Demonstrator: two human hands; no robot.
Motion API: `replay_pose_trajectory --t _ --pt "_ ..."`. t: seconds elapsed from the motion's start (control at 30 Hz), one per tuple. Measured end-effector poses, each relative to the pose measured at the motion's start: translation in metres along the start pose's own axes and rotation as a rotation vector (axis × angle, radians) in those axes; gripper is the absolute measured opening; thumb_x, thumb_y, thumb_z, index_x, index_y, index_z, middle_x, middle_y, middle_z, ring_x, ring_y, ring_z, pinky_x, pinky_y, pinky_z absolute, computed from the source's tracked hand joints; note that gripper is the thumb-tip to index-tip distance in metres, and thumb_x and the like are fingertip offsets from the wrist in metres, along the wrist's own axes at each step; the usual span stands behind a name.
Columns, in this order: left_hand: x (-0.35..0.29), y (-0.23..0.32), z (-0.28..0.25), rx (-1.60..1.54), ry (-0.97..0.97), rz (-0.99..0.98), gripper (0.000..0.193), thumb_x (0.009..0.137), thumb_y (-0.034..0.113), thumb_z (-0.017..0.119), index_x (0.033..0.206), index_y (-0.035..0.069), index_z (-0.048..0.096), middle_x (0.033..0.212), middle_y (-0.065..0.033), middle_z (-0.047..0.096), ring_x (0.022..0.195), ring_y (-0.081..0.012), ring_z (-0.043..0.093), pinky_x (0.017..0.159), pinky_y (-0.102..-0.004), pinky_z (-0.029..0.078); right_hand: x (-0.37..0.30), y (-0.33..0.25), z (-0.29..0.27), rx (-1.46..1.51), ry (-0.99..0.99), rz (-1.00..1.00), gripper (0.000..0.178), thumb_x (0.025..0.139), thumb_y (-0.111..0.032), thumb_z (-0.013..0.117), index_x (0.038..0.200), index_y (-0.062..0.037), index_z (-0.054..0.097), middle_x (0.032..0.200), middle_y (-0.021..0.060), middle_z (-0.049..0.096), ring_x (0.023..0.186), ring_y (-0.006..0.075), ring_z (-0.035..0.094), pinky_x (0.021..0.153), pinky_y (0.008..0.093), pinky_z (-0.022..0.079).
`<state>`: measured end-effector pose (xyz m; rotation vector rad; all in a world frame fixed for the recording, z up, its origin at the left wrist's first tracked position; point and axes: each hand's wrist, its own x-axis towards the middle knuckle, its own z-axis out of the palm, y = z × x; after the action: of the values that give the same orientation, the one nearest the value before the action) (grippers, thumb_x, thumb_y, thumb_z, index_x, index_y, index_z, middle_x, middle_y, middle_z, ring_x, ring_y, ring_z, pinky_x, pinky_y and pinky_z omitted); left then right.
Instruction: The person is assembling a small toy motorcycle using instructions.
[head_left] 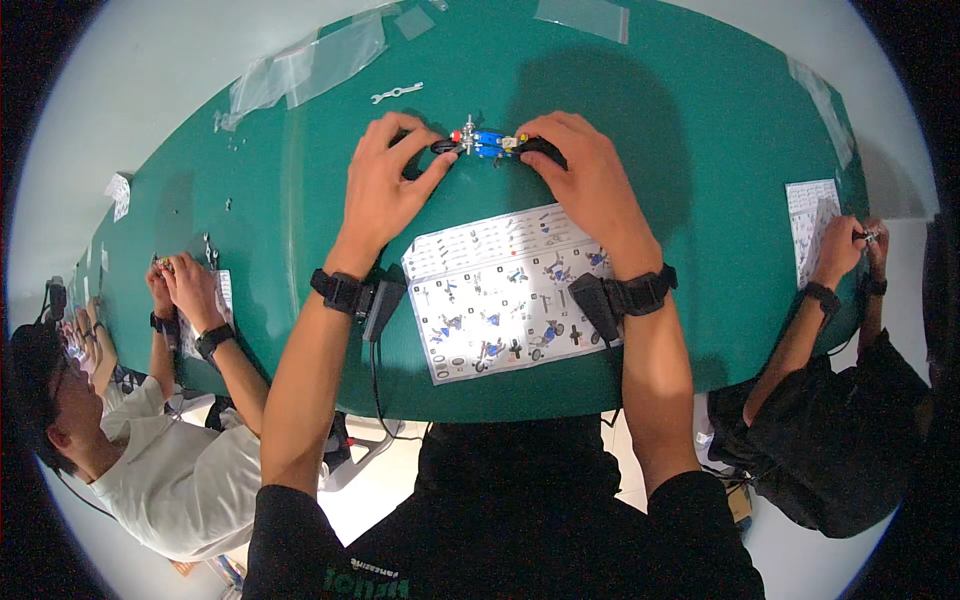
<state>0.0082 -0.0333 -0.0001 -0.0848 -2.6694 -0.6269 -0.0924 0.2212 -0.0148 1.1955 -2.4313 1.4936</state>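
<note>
A small blue toy motorcycle (488,138) with black wheels and silver handlebars lies between my two hands over the green table. My left hand (392,170) pinches its front wheel between thumb and fingers, beside a small red part. At the other end, my right hand (578,165) has thumb and fingers closed on the rear wheel, near some yellow bits. Below the hands a printed assembly sheet (500,290) with step pictures lies flat, partly under my right forearm.
A small grey wrench (398,93) lies beyond my left hand. Clear plastic bags (310,65) rest along the far edge of the green table (700,250). Co-workers sit at the left (180,470) and right (830,440), handling small parts beside their own sheets.
</note>
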Motion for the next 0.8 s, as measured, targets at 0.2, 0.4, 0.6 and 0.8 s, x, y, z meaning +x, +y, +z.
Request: replay_pose_trajectory --t 0.2,0.4,0.6,0.8 --pt "-0.002 -0.001 -0.001 0.002 -0.015 -0.002 0.026 0.089 0.017 0.087 0.107 0.003 0.076 0.117 -0.0117 0.069 0.116 -0.0323 0.067 0.101 -0.0415 0.054 -0.003 -0.001 0.002 0.025 0.02 0.002 0.022 0.092 -0.008 0.077 0.114 -0.0046 0.073 0.11 0.0165 0.072 0.107 0.0407 0.066 0.093 0.0503 0.054" --pt "-0.001 0.0 -0.001 -0.059 -0.004 -0.031 0.024 0.087 0.014 0.087 0.104 0.003 0.076 0.115 -0.0118 0.068 0.116 -0.0326 0.067 0.101 -0.0419 0.054 -0.001 -0.003 -0.001 -0.001 -0.013 0.036 0.021 0.092 -0.008 0.077 0.112 -0.0052 0.071 0.108 0.0155 0.071 0.105 0.0403 0.066 0.093 0.05 0.053" --pt "-0.001 0.0 -0.001 -0.078 -0.001 -0.04 0.025 0.085 0.014 0.089 0.104 0.005 0.075 0.114 -0.0112 0.069 0.118 -0.0323 0.067 0.103 -0.0417 0.054 0.0 -0.009 -0.002 0.023 0.006 0.023 0.026 0.092 -0.009 0.078 0.116 -0.0067 0.071 0.109 0.0146 0.071 0.107 0.0398 0.066 0.094 0.0493 0.053" --pt "0.001 0.003 -0.001 -0.055 0.015 -0.042 0.028 0.083 0.014 0.09 0.107 0.006 0.076 0.116 -0.0115 0.07 0.118 -0.0323 0.067 0.103 -0.0423 0.054 0.0 -0.008 0.001 0.023 0.038 0.018 0.029 0.091 -0.01 0.079 0.118 -0.0071 0.071 0.11 0.0148 0.071 0.108 0.0395 0.067 0.097 0.0483 0.053"
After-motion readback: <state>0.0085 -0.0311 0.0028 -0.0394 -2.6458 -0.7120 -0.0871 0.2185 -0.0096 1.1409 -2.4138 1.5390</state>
